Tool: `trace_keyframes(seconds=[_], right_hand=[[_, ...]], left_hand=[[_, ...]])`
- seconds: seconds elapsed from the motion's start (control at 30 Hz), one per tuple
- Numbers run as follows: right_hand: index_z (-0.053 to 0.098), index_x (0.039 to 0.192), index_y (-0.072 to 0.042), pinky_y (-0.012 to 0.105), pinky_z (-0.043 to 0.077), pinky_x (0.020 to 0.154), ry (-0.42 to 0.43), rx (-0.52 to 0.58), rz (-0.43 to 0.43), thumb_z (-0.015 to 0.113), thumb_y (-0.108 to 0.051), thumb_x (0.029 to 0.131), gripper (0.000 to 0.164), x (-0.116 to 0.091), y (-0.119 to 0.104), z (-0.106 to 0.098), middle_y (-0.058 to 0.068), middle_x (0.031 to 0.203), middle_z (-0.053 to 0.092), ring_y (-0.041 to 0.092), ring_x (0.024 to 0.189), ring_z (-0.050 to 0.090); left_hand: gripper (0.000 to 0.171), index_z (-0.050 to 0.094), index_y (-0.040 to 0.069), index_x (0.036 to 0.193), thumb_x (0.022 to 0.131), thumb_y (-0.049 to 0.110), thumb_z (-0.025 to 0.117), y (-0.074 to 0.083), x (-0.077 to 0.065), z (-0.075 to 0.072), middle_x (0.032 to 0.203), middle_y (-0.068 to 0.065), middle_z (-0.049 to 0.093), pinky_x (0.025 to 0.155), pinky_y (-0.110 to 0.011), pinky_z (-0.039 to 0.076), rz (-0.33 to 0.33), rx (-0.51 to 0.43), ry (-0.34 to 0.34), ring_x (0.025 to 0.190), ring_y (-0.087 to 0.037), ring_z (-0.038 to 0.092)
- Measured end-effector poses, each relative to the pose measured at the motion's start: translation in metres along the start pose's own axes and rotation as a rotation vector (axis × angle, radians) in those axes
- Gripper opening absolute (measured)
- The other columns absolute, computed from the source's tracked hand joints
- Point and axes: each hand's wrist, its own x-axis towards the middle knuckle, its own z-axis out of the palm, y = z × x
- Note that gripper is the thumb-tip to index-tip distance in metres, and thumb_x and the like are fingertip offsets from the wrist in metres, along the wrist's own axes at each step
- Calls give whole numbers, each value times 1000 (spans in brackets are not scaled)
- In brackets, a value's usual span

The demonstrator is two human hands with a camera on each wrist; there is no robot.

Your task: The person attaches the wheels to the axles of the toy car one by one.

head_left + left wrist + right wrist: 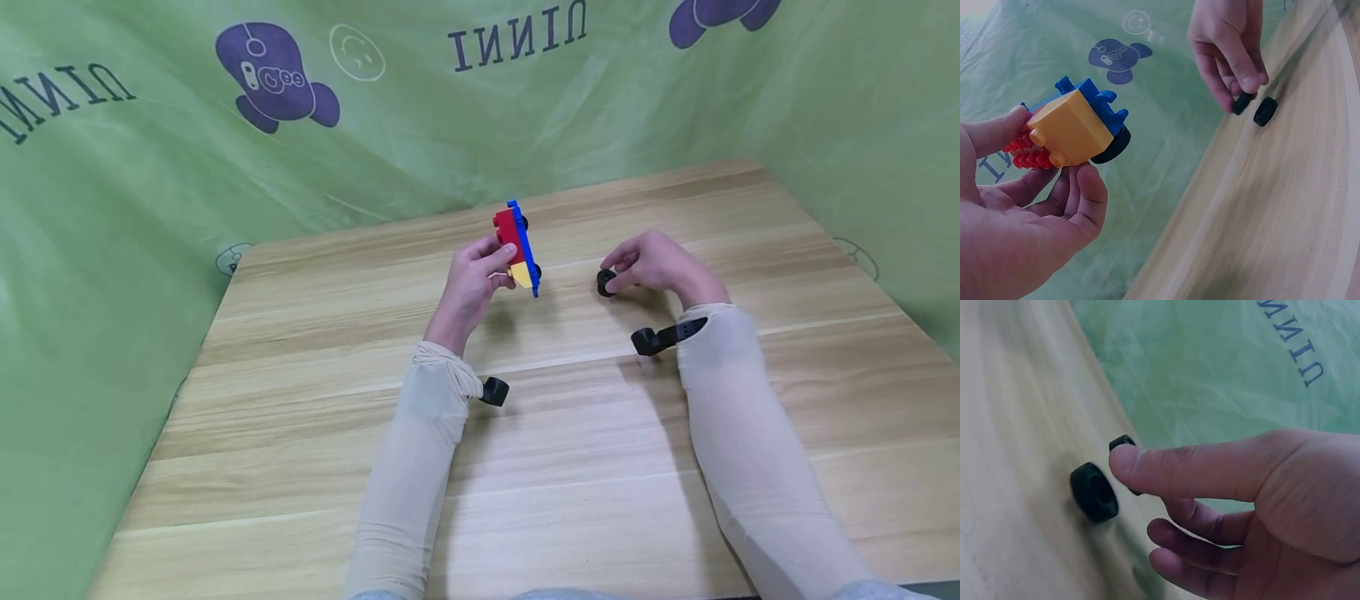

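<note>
My left hand [472,279] grips a toy block car [525,246] by its sides, holding it raised off the table. The car has a blue base, a red studded block [506,227] and a yellow block [1075,128], with a black wheel [1113,145] on its underside. To the right, my right hand [656,265] pinches a small black wheel [1243,104] between thumb and fingers, low over the tabletop. A second loose black wheel [1094,492] stands on the wood right beside the pinched one. The thumb hides part of the pinched wheel in the right wrist view.
Both hands work over a light wooden table [337,333]. Green printed cloth [420,142] hangs along its back and both sides. A black wrist camera [495,392] sticks out from the left sleeve, another camera [645,342] from the right.
</note>
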Motion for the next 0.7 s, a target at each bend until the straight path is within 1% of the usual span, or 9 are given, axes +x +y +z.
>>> trace_keyframes(seconds=[0.17, 0.3, 0.4, 0.5, 0.6, 0.7], right_hand=[[68, 127, -6, 47, 44, 101, 34, 55, -11, 81, -22, 86, 46, -6, -15, -7, 22, 130, 64, 34, 123, 57], [69, 124, -7, 50, 43, 103, 93, 77, -62, 82, -30, 85, 47, -11, -30, -9, 19, 128, 66, 32, 124, 57], [69, 120, -8, 46, 44, 99, 130, 99, -100, 83, -35, 84, 47, -14, -43, -9, 15, 122, 68, 29, 118, 58], [69, 118, -8, 41, 45, 95, 144, 156, -129, 83, -36, 84, 47, -15, -57, -4, 14, 119, 69, 27, 113, 59], [67, 119, -6, 39, 47, 95, 169, 235, -163, 82, -34, 85, 47, -15, -69, 5, 14, 118, 68, 26, 111, 62], [66, 119, -5, 33, 52, 93, 230, 314, -207, 82, -29, 86, 44, -13, -77, 15, 14, 116, 68, 23, 108, 65]], left_hand=[[33, 60, -8, 128, 100, 9, 60, 3, 1, 0, 98, -8, 66, 63, -23, 52, -27, 9, 2, 79, -17, 60], [34, 60, -6, 130, 100, 11, 61, 2, 1, 0, 101, -8, 66, 64, -23, 53, -45, 33, -2, 81, -17, 60], [34, 60, -6, 130, 100, 11, 61, 2, 1, 1, 101, -9, 66, 64, -23, 52, -47, 42, -5, 80, -17, 59], [34, 60, -6, 130, 100, 11, 61, 2, 1, 2, 99, -8, 66, 64, -23, 52, -46, 48, -10, 80, -17, 59], [35, 60, -6, 130, 100, 11, 61, 2, 1, 2, 98, -7, 66, 63, -23, 51, -48, 60, -17, 80, -16, 58], [35, 60, -5, 131, 100, 11, 61, 1, 0, 3, 98, -6, 65, 64, -24, 51, -52, 72, -23, 80, -16, 58]])
